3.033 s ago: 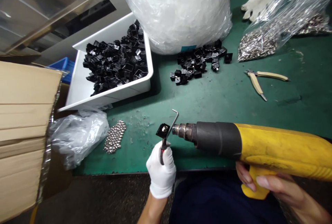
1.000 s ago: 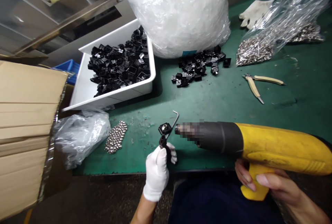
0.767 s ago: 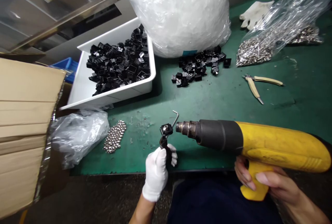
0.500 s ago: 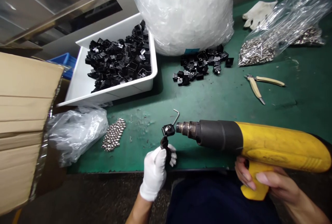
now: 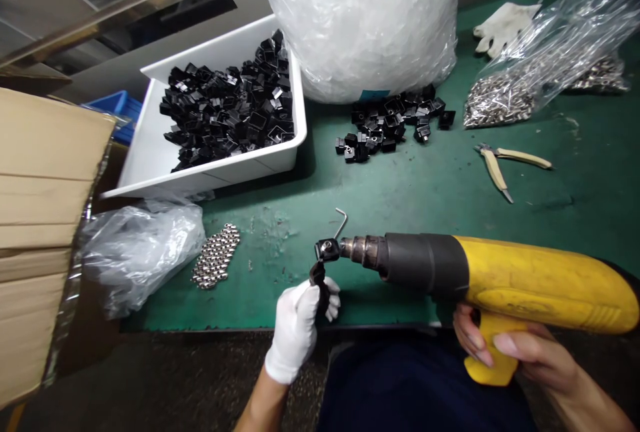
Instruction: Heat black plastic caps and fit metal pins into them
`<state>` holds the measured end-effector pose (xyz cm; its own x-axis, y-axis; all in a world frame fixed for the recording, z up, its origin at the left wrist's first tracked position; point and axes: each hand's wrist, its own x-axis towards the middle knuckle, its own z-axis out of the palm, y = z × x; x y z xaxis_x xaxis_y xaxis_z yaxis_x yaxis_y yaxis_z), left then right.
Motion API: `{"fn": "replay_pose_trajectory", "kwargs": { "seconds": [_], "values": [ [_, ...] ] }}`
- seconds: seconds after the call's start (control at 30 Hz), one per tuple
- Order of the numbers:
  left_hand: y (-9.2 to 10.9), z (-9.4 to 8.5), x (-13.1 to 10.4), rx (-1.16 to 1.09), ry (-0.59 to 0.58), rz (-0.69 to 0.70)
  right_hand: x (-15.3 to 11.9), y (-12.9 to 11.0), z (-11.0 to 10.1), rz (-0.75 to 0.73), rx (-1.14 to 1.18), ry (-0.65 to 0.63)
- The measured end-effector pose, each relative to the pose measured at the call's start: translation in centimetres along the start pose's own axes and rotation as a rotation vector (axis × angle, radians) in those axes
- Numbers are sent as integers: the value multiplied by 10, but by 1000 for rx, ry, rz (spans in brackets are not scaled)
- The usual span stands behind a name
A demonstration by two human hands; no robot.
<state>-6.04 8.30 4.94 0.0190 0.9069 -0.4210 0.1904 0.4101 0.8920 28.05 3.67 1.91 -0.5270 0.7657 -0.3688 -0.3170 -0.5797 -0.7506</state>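
Cardboard box [image 5: 47, 219] at left, a blue bin [image 5: 120, 107] just beyond; cream-handled pliers [image 5: 493, 169] at right; far right, apparently a white glove [image 5: 501, 27].

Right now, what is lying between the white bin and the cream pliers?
The loose black parts lie between the bin and the pliers, with bare green table on either side of them; the head view shows this.

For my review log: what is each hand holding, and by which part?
The right hand holds the yellow heat gun by its handle; the gloved left hand grips a dark tool around its lower part.
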Motion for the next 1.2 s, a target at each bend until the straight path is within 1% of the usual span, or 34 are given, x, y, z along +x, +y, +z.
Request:
{"fn": "replay_pose_trajectory", "kwargs": {
  "seconds": [0.43, 0.67, 0.83, 1.07, 1.2],
  "values": [
    [-1, 0, 1, 7, -10, 20, -1, 1, -1, -25, 18, -17],
    [0, 0, 0, 2, -11, 16, 0, -1, 1, 3, 3, -13],
    [0, 0, 0, 0, -18, 19, -1, -3, 1, -6, -3, -23],
    [-1, -1, 2, 13, -29, 8, -4, 2, -2, -37, -36, 3],
    [0, -2, 2, 16, -49, -7, -12, -3, -5, -38, -76, 48]
  ]
}}
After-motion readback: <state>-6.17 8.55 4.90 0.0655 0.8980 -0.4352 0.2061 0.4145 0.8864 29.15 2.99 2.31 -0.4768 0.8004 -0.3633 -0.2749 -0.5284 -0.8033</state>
